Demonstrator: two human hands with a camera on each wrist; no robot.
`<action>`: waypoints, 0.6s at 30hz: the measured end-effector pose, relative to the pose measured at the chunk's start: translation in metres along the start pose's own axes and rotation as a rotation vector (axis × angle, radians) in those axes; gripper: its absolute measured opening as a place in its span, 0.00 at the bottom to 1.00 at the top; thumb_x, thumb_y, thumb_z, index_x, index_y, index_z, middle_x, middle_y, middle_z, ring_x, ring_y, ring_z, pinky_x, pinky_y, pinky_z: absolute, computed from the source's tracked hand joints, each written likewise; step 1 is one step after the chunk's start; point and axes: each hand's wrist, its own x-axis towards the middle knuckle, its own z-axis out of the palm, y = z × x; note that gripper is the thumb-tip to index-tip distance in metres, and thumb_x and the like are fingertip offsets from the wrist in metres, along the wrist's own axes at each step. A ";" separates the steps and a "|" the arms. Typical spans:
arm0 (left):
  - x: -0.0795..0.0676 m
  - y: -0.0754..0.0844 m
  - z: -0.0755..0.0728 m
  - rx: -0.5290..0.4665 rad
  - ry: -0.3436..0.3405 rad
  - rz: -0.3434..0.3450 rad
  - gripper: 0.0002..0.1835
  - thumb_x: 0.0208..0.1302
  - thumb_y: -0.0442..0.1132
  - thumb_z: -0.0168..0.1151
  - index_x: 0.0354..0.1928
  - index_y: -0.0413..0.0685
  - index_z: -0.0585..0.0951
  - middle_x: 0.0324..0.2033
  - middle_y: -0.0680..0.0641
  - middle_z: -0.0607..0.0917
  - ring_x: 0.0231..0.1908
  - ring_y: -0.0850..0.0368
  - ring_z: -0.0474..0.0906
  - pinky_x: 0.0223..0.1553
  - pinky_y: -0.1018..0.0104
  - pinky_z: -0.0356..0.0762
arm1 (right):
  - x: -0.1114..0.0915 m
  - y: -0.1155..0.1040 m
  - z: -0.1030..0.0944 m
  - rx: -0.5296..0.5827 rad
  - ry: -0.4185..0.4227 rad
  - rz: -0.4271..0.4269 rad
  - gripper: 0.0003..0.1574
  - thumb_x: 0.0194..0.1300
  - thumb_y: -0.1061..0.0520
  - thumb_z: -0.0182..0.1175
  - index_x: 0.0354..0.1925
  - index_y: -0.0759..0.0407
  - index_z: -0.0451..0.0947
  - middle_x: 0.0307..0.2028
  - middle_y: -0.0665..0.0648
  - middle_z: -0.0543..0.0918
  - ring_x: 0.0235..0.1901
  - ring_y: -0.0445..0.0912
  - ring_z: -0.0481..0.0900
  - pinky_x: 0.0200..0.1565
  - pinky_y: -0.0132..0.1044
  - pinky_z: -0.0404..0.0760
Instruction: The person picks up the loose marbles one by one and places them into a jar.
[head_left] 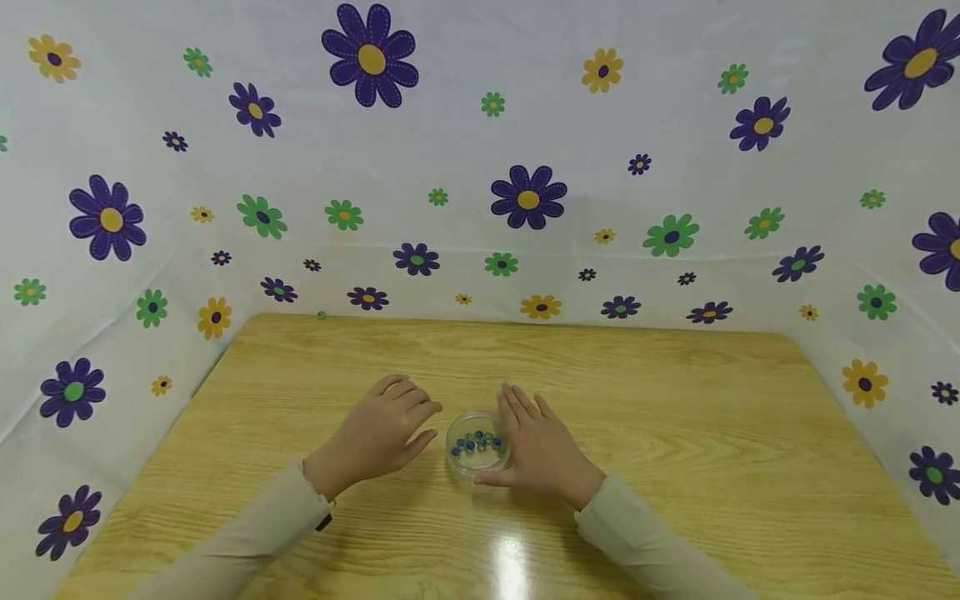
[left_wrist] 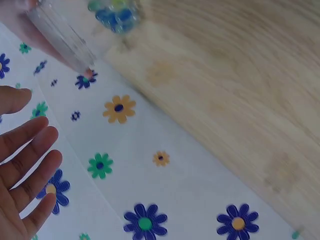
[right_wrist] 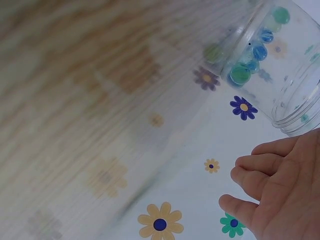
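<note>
A clear round jar (head_left: 460,475) stands on the table with several blue and green marbles (head_left: 470,446) lying in its bottom. My right hand (head_left: 542,450) is at the jar's right side, fingers straight and pointing away, thumb out along the near side. The right wrist view has those fingers (right_wrist: 265,167) close to the jar's rim (right_wrist: 295,122); whether they touch it I cannot tell. To the left of the jar, my left hand (head_left: 386,425) hovers apart from it with relaxed fingers. Nothing lies in that hand in the left wrist view.
A small green marble (head_left: 321,315) sits at the table's far left edge, against the white flowered cloth (head_left: 450,133) that walls the table at the back and sides. Wood-grain tabletop (head_left: 675,417) extends around the jar.
</note>
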 end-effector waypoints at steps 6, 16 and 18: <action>-0.008 -0.022 -0.003 0.054 -0.021 -0.093 0.22 0.47 0.49 0.72 0.42 0.46 0.82 0.35 0.48 0.84 0.39 0.51 0.80 0.52 0.53 0.75 | 0.000 0.001 -0.001 0.008 -0.002 -0.006 0.72 0.49 0.17 0.50 0.71 0.69 0.50 0.71 0.66 0.54 0.72 0.55 0.53 0.69 0.52 0.57; -0.022 -0.064 0.008 0.197 0.138 -0.374 0.24 0.44 0.47 0.71 0.42 0.39 0.82 0.33 0.40 0.85 0.36 0.42 0.79 0.45 0.48 0.76 | 0.000 0.000 0.000 0.002 -0.007 -0.007 0.72 0.50 0.17 0.49 0.71 0.68 0.49 0.72 0.65 0.54 0.72 0.54 0.52 0.69 0.52 0.56; -0.025 -0.075 0.013 0.219 0.179 -0.425 0.24 0.44 0.47 0.71 0.41 0.39 0.82 0.32 0.38 0.85 0.35 0.40 0.79 0.43 0.47 0.76 | -0.001 0.000 0.000 0.003 -0.005 -0.007 0.72 0.49 0.17 0.49 0.71 0.68 0.49 0.72 0.65 0.54 0.72 0.54 0.52 0.69 0.52 0.56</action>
